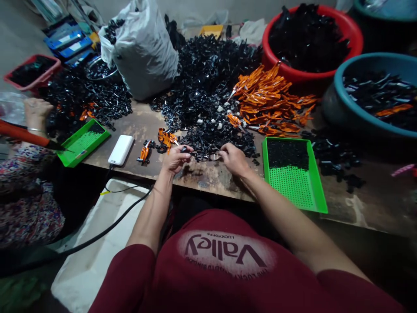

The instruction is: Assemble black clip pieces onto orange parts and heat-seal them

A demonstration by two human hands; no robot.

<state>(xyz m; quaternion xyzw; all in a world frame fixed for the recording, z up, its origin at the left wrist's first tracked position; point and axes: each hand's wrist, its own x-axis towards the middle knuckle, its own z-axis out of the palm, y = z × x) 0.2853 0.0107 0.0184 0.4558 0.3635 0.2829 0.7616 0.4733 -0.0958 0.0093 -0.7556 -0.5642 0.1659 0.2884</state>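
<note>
My left hand is closed on a small black plastic part at the table's front edge. My right hand has its fingertips pinched together at the near edge of a heap of black plastic parts; what they grip, if anything, is too small to make out. A shiny, ring-like piece lies just left of those fingertips. Left of my left hand stands an orange and black toy race car, with several orange pieces beside it.
Orange car bodies are piled behind a green perforated tray. A red tub and a blue tub stand right. A white sack, power bank and second green tray lie left, near a co-worker's hand.
</note>
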